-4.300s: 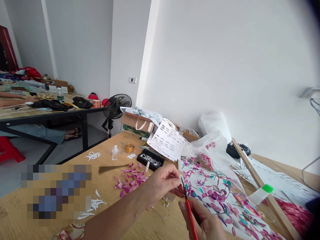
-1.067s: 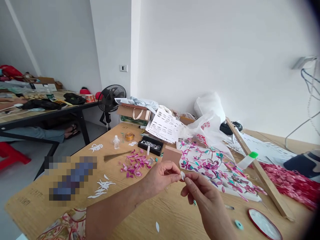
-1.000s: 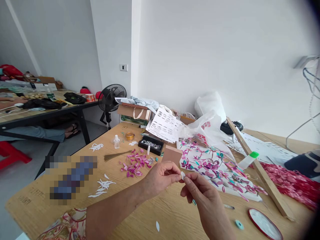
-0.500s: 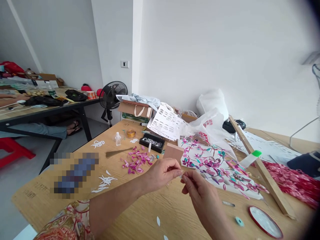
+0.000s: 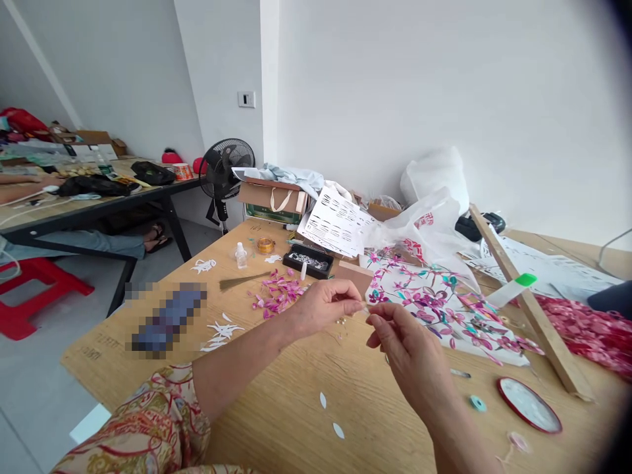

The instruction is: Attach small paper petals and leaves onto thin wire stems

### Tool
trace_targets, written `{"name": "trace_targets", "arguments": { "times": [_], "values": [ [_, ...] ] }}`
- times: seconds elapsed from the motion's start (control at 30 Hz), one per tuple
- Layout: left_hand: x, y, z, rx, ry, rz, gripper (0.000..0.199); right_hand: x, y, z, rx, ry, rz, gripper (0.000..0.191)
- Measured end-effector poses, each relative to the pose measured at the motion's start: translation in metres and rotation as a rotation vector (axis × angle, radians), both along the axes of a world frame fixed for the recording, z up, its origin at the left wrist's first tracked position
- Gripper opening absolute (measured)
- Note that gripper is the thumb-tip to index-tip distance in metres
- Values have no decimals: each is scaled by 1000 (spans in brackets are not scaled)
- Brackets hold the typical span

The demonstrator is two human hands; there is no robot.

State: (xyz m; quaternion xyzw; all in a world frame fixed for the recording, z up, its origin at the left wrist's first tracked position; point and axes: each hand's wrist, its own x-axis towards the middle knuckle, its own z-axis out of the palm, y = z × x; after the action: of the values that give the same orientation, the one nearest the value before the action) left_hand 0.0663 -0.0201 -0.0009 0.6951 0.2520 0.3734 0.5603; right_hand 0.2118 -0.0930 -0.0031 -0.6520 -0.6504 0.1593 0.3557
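Note:
Over the middle of the wooden table (image 5: 276, 428), my left hand (image 5: 328, 306) pinches something too small to make out between thumb and fingertips. My right hand (image 5: 402, 336) is closed close beside it, its fingertips pressed together at the same spot; what they hold is hidden. Small beads (image 5: 340, 320) lie just below the left fingers. Left of my hands is a pile of pink petals (image 5: 279, 294). Two white leaf-shaped pieces (image 5: 322, 400) rest nearer to me. To the right, pink and teal flowers (image 5: 429, 299) are spread on a white sheet.
A black tray (image 5: 309, 261), a clear bottle (image 5: 241, 255) and a tape roll (image 5: 265, 245) stand farther back. A wooden bar (image 5: 533, 309) leans at the right, near a red-rimmed dish (image 5: 529, 404). Another person's hand (image 5: 49, 180) rests at the far-left table.
The view has shifted, so the table's things appear higher and farther right. My hands stay nearly together, with a slightly wider gap between their fingertips. A pink spool now shows at the lower right.

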Motion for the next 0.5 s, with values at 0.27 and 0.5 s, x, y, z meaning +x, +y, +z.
{"name": "trace_targets", "arguments": {
  "times": [0.27,0.5],
  "values": [
    [-10,2,10,-151,-69,44,13,7,-15,-59,-414,-300,189,17],
    [-6,-2,13,-153,-11,22,8,10,-19,-79,-497,-401,150,21]
  ]
}}
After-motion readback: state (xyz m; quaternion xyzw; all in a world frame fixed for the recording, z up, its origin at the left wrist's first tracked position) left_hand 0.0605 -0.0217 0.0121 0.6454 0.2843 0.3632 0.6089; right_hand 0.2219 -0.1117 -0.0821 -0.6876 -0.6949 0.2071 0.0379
